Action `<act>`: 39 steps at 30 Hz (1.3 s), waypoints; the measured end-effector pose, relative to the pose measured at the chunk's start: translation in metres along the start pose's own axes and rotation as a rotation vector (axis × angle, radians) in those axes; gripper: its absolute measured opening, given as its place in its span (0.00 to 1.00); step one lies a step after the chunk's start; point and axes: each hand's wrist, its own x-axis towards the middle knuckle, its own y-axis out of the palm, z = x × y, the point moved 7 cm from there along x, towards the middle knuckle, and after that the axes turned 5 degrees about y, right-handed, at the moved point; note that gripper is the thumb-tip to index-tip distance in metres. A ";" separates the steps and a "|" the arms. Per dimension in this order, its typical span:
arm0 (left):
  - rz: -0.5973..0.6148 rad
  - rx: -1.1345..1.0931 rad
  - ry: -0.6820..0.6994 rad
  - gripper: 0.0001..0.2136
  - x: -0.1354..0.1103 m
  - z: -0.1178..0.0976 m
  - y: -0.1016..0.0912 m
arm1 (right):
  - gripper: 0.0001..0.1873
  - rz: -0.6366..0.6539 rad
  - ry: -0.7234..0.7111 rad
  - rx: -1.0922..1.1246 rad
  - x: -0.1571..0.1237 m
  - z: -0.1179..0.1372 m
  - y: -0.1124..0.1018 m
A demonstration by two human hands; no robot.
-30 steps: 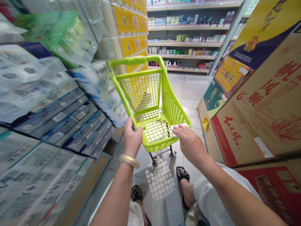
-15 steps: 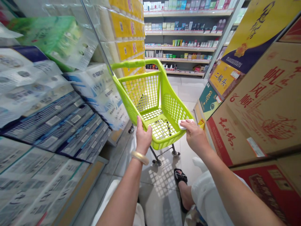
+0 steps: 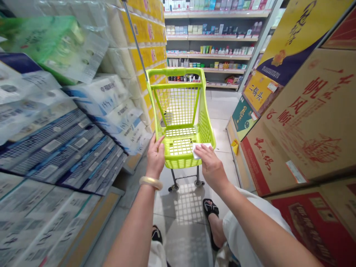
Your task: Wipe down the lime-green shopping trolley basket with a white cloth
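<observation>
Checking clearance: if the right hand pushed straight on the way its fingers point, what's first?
The right hand rests on a white cloth on the green cart; beyond it, probably the cart's mesh floor, depth unclear.

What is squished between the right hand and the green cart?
A small white cloth lies there, pressed flat by the right hand onto the near rim of the green cart. The head view shows it.

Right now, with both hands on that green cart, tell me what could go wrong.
1. The green cart stands on wheels; the right hand pressing the white cloth may roll it away, as the left hand holds only the rim.
2. It sits close to the stacked tissue packs and could nudge them.
</observation>
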 end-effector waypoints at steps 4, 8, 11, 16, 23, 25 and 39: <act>0.095 0.161 0.051 0.18 -0.002 0.001 -0.002 | 0.27 -0.003 -0.021 0.022 0.002 0.006 0.012; 0.091 0.231 0.097 0.18 -0.001 -0.002 -0.003 | 0.29 -0.028 -0.007 0.030 0.000 0.005 0.015; 0.112 0.271 0.112 0.19 -0.006 -0.006 -0.003 | 0.28 -0.058 -0.024 0.023 -0.004 0.005 0.013; 0.099 0.291 0.114 0.18 -0.019 -0.011 -0.012 | 0.27 -0.058 -0.067 0.033 -0.007 0.008 0.014; 0.075 0.297 0.073 0.18 -0.022 -0.007 -0.028 | 0.27 -0.051 -0.081 0.048 0.001 0.017 0.022; 0.086 0.280 0.052 0.18 -0.023 -0.006 -0.028 | 0.26 -0.057 -0.057 0.040 0.005 0.021 0.022; 0.204 0.050 -0.017 0.19 -0.024 0.003 -0.024 | 0.21 0.119 -0.161 0.029 0.004 0.065 0.031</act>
